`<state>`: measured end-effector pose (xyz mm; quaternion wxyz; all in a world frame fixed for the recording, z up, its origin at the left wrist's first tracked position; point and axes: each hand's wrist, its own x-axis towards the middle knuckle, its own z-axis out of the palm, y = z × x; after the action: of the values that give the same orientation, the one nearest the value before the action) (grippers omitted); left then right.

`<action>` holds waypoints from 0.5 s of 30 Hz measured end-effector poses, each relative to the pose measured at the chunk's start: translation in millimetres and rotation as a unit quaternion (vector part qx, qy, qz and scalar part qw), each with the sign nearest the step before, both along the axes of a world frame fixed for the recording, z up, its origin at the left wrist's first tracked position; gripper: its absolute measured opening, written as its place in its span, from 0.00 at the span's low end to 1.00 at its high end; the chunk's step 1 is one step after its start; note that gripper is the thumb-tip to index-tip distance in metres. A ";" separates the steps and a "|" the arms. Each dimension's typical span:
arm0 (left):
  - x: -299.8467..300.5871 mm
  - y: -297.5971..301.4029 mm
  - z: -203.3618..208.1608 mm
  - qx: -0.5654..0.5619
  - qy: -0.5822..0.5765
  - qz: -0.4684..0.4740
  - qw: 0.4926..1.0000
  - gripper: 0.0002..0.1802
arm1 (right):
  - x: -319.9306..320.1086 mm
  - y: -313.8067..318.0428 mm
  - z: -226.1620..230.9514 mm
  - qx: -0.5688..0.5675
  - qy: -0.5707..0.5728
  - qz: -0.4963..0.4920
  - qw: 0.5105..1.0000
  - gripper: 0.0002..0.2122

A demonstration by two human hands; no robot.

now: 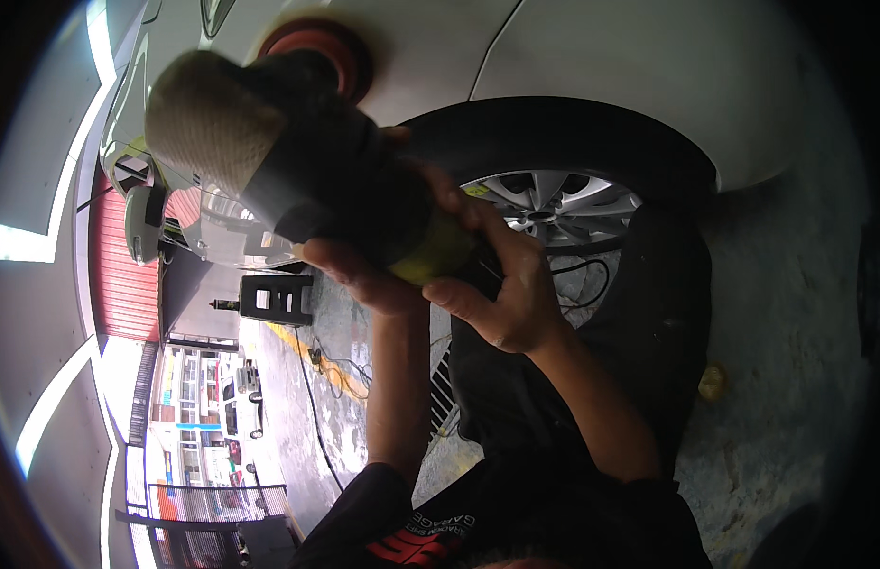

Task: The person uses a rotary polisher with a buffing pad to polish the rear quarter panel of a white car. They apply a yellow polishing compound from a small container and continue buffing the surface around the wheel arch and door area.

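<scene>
Both of my hands hold a dark car polisher (350, 175) with a light mesh-like sleeve (207, 119) over its head end and a yellow-green band near its rear. My left hand (369, 280) is wrapped under the middle of the body. Farther back, my right hand (516, 284) grips the rear end, its thumb lying along the near side. A round red pad (340, 47) shows beyond the tool, at the pale car body panel (421, 52); the tool hides part of it, so firm contact cannot be told. Just right of the tool is the car's wheel (544, 204).
My bent leg in dark trousers (648, 313) is beside the tyre (592, 128). A black stool (274, 300) stands to the left, with cords (312, 408) trailing over the grey floor. Farther left is the car's side mirror (144, 223). A small yellowish object (712, 382) lies at right.
</scene>
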<state>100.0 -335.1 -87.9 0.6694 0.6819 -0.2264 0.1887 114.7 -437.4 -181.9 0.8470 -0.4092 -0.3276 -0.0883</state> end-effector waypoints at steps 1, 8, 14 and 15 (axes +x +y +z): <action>1.0 -13.2 2.3 0.077 0.021 0.053 0.995 0.66 | -0.5 -9.2 -0.9 0.035 0.030 0.017 0.999 0.46; 8.3 -69.4 13.2 0.111 0.141 0.070 0.981 0.46 | -17.9 -21.1 -15.4 0.192 0.175 0.082 0.962 0.60; -6.5 -14.9 -11.9 0.094 0.038 0.163 0.981 0.60 | -17.9 15.3 -13.0 0.183 0.096 0.083 0.975 0.49; -10.5 -0.6 -10.0 0.083 0.023 0.157 0.984 0.64 | -16.4 23.4 -9.0 0.169 0.067 0.082 0.980 0.47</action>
<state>89.5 -335.7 -97.9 0.5773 0.7665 -0.1158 0.2566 98.2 -414.0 -190.9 0.9281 -0.2373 -0.2834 -0.0451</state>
